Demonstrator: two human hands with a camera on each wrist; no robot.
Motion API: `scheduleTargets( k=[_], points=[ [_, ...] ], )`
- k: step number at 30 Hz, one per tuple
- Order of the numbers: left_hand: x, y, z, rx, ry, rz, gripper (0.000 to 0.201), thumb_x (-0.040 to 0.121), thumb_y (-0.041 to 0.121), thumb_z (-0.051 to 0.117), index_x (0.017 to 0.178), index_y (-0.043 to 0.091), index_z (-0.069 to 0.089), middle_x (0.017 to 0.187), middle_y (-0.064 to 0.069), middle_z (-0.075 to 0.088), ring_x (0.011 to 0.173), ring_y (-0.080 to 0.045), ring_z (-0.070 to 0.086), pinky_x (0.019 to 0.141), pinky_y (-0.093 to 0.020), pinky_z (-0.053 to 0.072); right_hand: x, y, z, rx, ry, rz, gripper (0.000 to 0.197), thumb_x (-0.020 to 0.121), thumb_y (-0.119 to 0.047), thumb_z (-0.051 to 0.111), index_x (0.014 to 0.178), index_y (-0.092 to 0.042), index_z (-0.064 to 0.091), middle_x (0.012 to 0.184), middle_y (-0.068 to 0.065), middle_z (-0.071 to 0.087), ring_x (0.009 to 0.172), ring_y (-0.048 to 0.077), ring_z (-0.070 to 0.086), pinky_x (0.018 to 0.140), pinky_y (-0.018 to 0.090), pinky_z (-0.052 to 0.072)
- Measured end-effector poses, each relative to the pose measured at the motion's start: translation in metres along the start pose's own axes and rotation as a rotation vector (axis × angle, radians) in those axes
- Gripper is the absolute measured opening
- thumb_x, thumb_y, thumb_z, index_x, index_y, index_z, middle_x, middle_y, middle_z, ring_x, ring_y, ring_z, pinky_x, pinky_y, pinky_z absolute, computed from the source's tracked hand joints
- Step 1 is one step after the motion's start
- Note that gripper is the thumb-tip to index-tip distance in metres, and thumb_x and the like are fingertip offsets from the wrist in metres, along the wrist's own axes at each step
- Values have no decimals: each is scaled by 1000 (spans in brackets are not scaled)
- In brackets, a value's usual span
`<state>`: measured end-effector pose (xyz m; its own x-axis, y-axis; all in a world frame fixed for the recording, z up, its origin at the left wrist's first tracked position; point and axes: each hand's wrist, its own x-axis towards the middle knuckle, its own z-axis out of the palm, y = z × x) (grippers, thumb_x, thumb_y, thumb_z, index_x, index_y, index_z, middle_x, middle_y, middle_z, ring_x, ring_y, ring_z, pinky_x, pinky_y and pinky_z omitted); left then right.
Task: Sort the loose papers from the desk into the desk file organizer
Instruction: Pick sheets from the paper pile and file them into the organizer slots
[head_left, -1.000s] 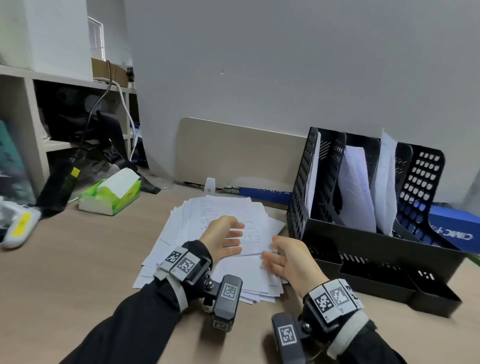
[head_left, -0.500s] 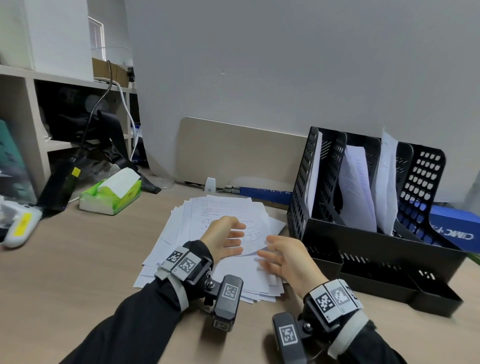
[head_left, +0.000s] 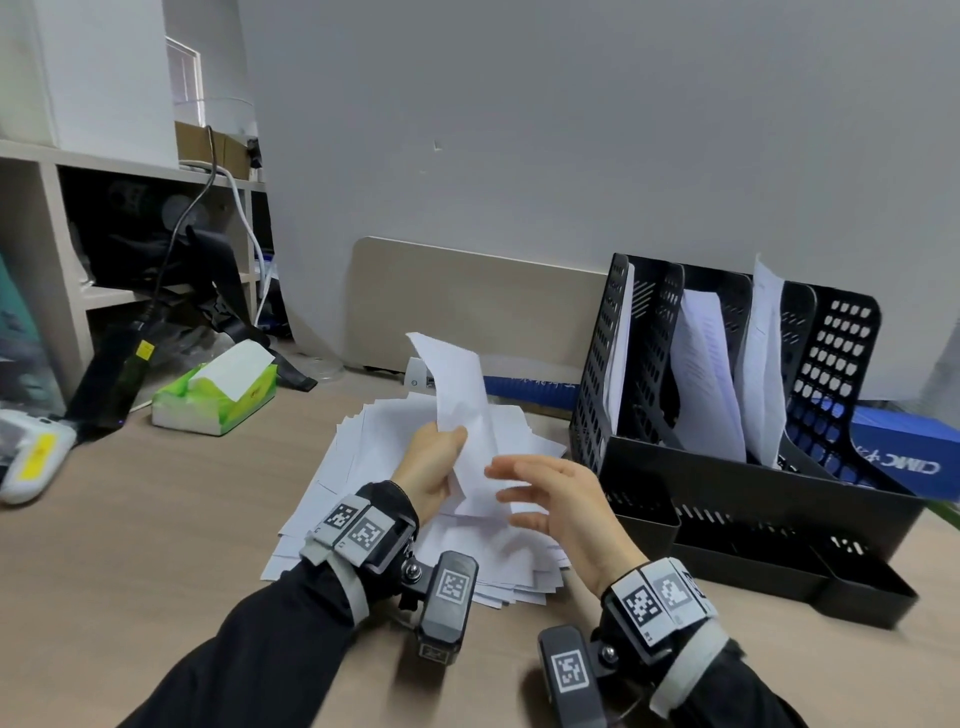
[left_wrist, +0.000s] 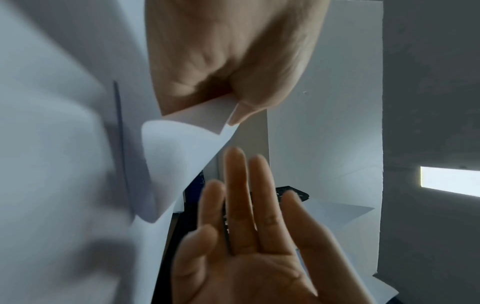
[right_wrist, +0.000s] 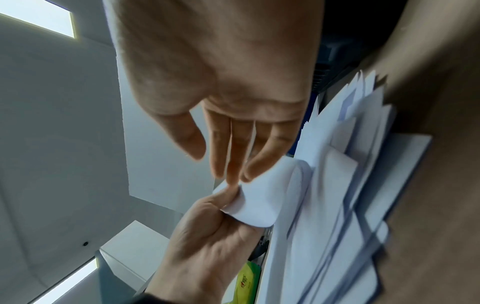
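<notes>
While left hand (head_left: 434, 467) pinches sheet (head_left: 457, 395) — right hand (head_left: 558, 496) open beside.

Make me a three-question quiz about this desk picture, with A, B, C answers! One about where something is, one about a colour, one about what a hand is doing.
1. Where is the file organizer compared with the paper pile?
A. To its right
B. To its left
C. On top of it

2. What colour is the tissue pack?
A. Red
B. Green and white
C. Black

3. What is the left hand doing?
A. Lying flat on the desk
B. Holding a pen
C. Pinching a lifted sheet

Answers: 1 A, the head view shows the black organizer right of the pile. 2 B, its wrapper is green with white tissue on top. 3 C, thumb and fingers pinch the raised sheet; the right hand is open beside it.
</notes>
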<state>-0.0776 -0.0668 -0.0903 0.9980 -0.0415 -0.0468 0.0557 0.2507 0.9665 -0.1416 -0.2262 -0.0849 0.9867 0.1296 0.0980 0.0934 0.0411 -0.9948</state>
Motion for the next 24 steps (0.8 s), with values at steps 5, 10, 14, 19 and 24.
scheduleTargets(
  k=[5,10,14,19,24],
  points=[
    [-27,18,13,77,-245,144,20,102,12,50,108,10,68,102,-12,71,86,-21,67,75,-29,54,8,5,-5,144,132,-55,49,87,-36,72,133,-22,59,127,-2,68,113,18,67,96,40,55],
    [-54,27,26,219,-496,135,48,66,15,52,104,-8,68,85,-13,70,72,-19,63,59,-21,49,7,-1,-3,167,131,-166,61,83,-39,71,136,-20,51,124,9,69,111,26,69,96,48,55],
    [-47,23,24,214,-530,158,59,60,25,57,109,-4,68,93,-14,68,84,-23,59,68,-26,45,5,-6,-3,218,130,-213,71,75,-51,75,136,-24,51,125,11,67,114,26,67,96,50,55],
    [-40,12,25,265,-706,210,35,85,33,65,119,29,73,146,10,53,150,-19,25,123,-44,21,3,-10,-4,247,126,-276,71,76,-42,80,139,-30,49,128,5,66,119,26,64,95,50,54],
    [-33,9,25,250,-601,283,43,88,40,64,120,13,73,148,15,51,146,-7,33,121,-37,22,-1,-15,-13,246,308,-286,44,82,5,66,122,-12,65,112,11,73,107,28,70,90,44,57]
  ],
)
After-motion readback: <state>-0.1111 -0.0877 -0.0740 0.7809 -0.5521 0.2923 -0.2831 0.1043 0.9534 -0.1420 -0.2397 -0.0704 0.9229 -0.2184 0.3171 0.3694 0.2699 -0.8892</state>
